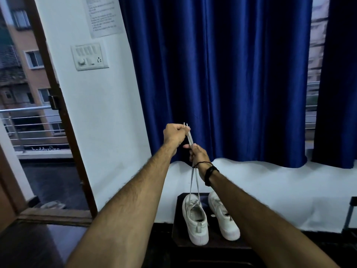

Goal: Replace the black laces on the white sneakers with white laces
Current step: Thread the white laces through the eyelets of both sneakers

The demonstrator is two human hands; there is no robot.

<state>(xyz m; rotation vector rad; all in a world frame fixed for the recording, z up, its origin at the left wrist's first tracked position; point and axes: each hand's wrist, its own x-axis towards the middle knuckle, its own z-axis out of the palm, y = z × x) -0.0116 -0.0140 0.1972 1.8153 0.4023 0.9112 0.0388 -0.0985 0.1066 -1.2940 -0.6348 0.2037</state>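
A deep blue curtain (222, 78) is hanging across the wall ahead of you, with an open doorway to a balcony on your left, and low in front of it a small dark stool (212, 242) is carrying the work. The two white sneakers (210, 217) are sitting side by side on its top, toes pointing toward the far edge and heels toward you. The left sneaker (195, 219) is already wearing the white lace (193, 182), whose two strands are rising from the eyelets up to your hands. No black lace is showing anywhere that I can make out.

Your left hand (174, 133) is pinching both strands just below the tips, fingers curled, with the two aglets (185, 125) poking up side by side. Your right hand (197, 153) is gripping the same strands lower down.

You seem to be evening the ends. Keep both aglets level while you are pulling, and draw upward gently so the sneaker is not lifting or tipping off the stool. If one tip is sitting higher, feed slack through the bottom row rather than tugging harder.
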